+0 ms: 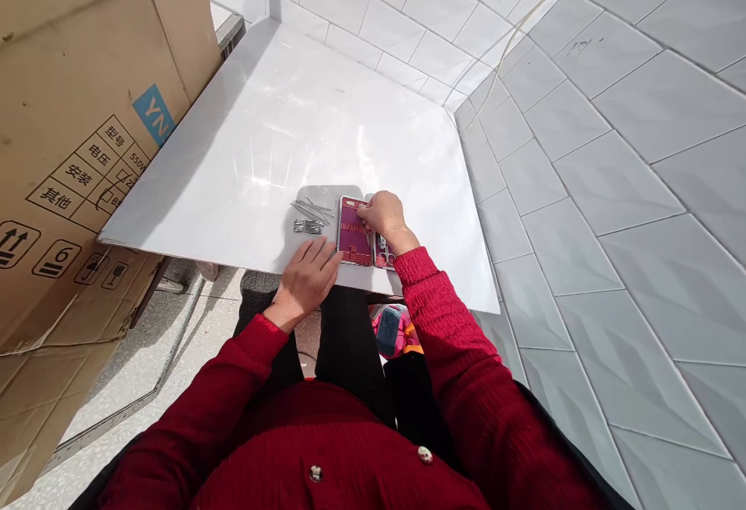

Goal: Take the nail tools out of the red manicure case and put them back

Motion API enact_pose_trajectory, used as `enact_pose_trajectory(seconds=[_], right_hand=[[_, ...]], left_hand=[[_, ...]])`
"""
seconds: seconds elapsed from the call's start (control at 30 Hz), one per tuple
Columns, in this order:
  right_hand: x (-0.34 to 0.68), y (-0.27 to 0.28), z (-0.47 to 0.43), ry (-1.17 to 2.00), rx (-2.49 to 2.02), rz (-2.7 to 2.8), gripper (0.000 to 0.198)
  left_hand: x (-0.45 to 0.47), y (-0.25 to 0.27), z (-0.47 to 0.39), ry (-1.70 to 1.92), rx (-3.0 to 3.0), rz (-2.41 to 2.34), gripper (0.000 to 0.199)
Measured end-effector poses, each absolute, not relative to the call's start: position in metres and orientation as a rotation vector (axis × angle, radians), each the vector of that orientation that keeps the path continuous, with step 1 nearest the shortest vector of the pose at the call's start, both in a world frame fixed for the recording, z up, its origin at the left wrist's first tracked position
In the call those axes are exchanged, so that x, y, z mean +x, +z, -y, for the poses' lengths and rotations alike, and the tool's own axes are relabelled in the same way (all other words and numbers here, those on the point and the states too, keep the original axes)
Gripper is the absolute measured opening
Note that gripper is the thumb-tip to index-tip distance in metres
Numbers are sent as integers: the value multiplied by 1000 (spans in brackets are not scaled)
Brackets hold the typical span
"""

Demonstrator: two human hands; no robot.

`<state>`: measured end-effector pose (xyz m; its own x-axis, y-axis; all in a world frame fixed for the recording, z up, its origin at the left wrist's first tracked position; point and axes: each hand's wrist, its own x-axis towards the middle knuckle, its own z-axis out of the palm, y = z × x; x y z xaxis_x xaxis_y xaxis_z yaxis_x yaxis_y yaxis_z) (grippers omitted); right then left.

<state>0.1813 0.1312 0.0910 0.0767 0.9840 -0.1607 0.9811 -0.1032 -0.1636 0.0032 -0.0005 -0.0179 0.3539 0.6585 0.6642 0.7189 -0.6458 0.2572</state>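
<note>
An open manicure case [353, 242] with a purple-red lining and elastic loops lies near the table's front edge. My right hand [383, 214] is over its upper middle, fingers pinched together; what they hold, if anything, is hidden. Small scissors [385, 256] show in the case's right half, partly covered by my right wrist. My left hand [308, 273] rests flat at the table edge, fingers stretched out, just left of the case. Beyond its fingertips lie several nail clippers [307, 226] side by side and a loose bunch of thin metal tools [311, 209].
The white table [315, 129] meets tiled walls at the back and right. A large cardboard box [87, 121] stands against its left side. A cable [524, 20] runs down the wall corner. Below the front edge is a pink and orange item [396, 331].
</note>
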Motion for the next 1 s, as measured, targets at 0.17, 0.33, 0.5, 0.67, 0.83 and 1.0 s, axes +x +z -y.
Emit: enact_pose_trajectory(seconds=[0.17, 0.33, 0.5, 0.67, 0.83, 1.0], right_hand=[[182, 93, -137, 473, -2295, 2035, 29], [169, 95, -148, 343, -2116, 2230, 28], [129, 90, -160, 24, -1837, 2506, 18], [87, 86, -158, 80, -1636, 2753, 19], [89, 90, -146, 307, -1534, 2678, 19], [156, 98, -131, 390, -1619, 2313, 18]], left_hand=[[3, -21, 0, -1196, -2548, 1305, 38], [3, -23, 1, -1207, -2559, 1301, 40], [3, -20, 1, -1167, -2516, 1284, 34], [1, -17, 0, -1179, -2475, 1225, 30], [0, -19, -2, -1189, -2466, 1199, 32], [-1, -21, -5, -1191, -2476, 1187, 37]])
